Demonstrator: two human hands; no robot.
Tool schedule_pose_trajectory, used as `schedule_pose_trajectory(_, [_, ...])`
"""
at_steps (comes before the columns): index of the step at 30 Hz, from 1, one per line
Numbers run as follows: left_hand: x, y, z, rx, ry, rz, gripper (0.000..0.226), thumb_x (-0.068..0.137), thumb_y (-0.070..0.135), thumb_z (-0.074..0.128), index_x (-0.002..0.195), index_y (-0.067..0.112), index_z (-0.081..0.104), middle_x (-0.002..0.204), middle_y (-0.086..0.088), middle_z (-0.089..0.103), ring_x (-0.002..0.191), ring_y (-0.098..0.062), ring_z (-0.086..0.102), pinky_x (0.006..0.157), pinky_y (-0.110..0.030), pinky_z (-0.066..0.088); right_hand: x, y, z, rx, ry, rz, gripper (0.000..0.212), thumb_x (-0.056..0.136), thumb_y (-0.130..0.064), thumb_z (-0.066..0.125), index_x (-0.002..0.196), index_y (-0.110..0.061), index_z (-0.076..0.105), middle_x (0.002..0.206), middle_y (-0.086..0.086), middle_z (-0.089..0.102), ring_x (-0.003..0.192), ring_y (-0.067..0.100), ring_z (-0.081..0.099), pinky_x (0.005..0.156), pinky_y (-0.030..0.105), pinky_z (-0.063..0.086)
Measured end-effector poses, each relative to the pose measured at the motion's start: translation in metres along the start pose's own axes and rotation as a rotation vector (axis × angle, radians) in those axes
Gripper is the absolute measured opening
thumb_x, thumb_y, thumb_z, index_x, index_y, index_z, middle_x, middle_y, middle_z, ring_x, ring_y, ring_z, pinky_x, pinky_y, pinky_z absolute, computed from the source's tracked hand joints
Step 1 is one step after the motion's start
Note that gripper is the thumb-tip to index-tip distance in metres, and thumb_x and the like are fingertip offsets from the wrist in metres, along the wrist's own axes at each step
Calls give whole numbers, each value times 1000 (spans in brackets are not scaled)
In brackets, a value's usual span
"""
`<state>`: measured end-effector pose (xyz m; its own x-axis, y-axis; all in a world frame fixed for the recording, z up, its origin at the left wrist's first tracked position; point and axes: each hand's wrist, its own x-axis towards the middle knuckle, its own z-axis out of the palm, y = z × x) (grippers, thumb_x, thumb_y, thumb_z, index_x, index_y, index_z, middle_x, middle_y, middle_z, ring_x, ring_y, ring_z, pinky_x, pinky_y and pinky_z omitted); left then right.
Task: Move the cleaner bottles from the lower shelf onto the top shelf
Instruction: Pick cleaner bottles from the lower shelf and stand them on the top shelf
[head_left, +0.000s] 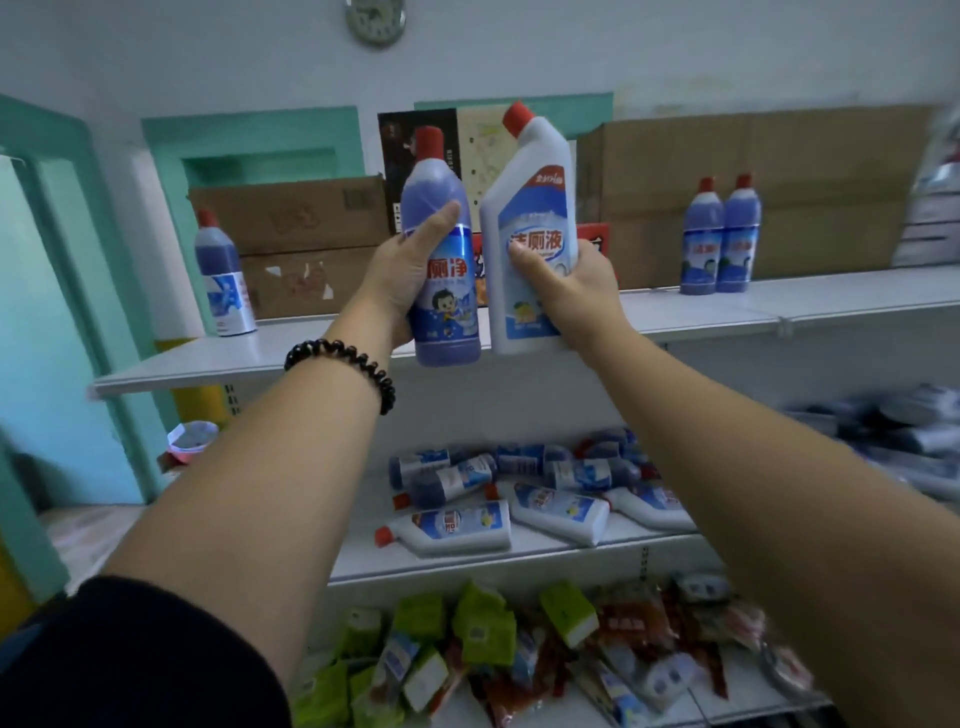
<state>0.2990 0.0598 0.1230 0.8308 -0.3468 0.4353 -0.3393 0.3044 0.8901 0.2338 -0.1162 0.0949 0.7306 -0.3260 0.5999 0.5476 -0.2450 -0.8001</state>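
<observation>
Left hand wrapped around blue cleaner bottle; right hand closed on white angled-neck bottle. Both held upright at the top shelf front edge. Likely full, hence heavy; smooth plastic, rigid: grip mid-body. Open shelf room behind, before cardboard boxes. More bottles lie on lower shelf.

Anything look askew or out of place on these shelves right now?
Yes: the bottles on the lower shelf lie toppled in a loose heap, unlike the upright pair on the top shelf. No spill visible.
</observation>
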Motion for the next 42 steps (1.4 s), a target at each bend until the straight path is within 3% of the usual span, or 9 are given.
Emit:
schedule_pose_trajectory(4, [21,-17,20,-5,-32,3,41,86,43,74,108,11,64,84,-6,71,73,-20,70,75,-38,58,5,5,-29,-53,100,17,45,81,-41,80,112,-13,62,105,2,73,92,16,73,81,37,62])
schedule_pose_trajectory(8, [35,-39,51,-21,-51,8,47,85,44,74,115,11,61,83,-4,71,70,-18,71,67,-33,57,2,14,-64,-146,193,53,53,82,-45,77,119,-13,58,108,1,71,94,14,71,77,30,61])
schedule_pose_trajectory(15, [55,-78,138,-28,-112,9,41,83,45,75,106,12,66,88,-7,72,76,-21,72,69,-32,57,-3,30,-153,-211,327,55,38,82,-41,80,106,-20,59,103,0,72,93,15,72,80,32,61])
schedule_pose_trajectory(21, [72,-97,243,-67,-116,31,36,87,41,74,107,12,65,84,-3,73,71,-17,73,64,-29,57,14,33,-260,-272,367,46,52,78,-44,81,115,-15,57,108,1,71,94,14,72,83,37,62])
schedule_pose_trajectory(25, [87,-104,309,-98,-43,39,54,72,48,81,108,10,69,97,-9,77,84,-25,76,74,-40,62,28,32,-332,-317,353,41,61,78,-46,81,123,-12,58,110,1,71,95,13,71,84,37,61])
schedule_pose_trajectory(29, [104,-113,366,-105,-9,31,40,79,41,79,104,11,68,96,-11,76,83,-27,76,77,-41,63,42,37,-396,-304,347,41,67,74,-51,82,123,-12,58,111,4,71,97,17,72,86,42,61])
schedule_pose_trajectory(32, [121,-125,401,-111,1,19,52,74,45,81,110,9,66,106,-18,74,94,-36,74,82,-51,61,52,44,-430,-304,351,45,59,78,-46,81,121,-13,59,110,3,71,96,16,72,86,39,61])
schedule_pose_trajectory(37, [161,-144,443,78,-4,56,44,79,50,77,105,17,64,95,-1,73,85,-18,74,82,-37,62,81,69,-471,-309,369,24,33,80,-41,80,101,-26,59,103,-2,72,94,15,72,87,39,60])
schedule_pose_trajectory(42, [215,-176,477,157,-26,89,45,84,49,75,112,18,58,106,-3,70,91,-17,72,86,-37,60,121,99,-501,-321,375,13,51,78,-47,80,115,-18,60,106,-1,72,94,15,72,85,39,61])
